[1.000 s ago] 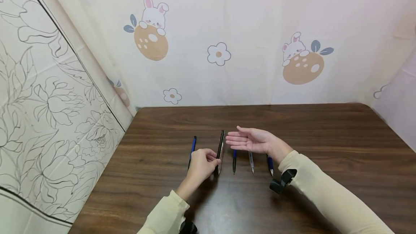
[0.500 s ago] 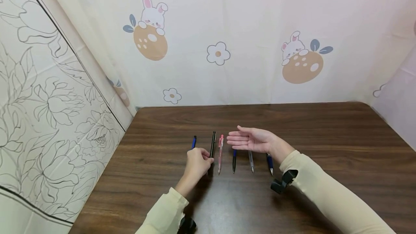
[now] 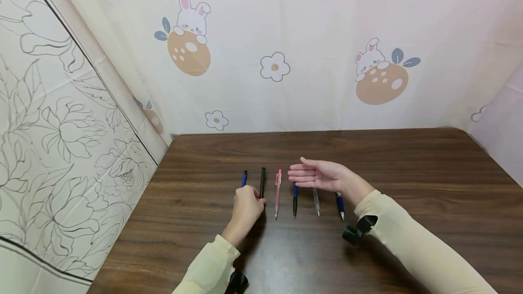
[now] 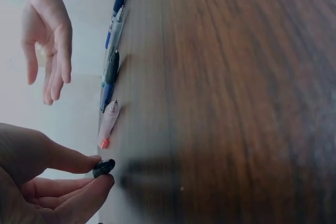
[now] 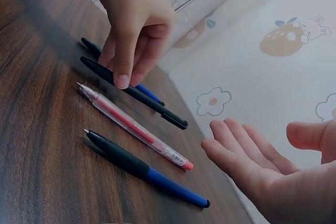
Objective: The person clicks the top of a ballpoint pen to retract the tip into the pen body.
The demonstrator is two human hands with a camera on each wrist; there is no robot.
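Black pen [image 3: 263,182] inside left grip [image 3: 247,205]

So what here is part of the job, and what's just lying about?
Probably the job:
slim black pen, pinched by the left hand
red clear plastic pen
leftmost blue-and-black pen
central blue-and-black pen
clear grey pen
dark blue pen

Just surroundings:
brown wooden table
cream rabbit-print cloth

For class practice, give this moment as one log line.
left hand: pinches slim black pen; right hand: holds nothing; clear-and-red plastic pen: on brown wood-grain table
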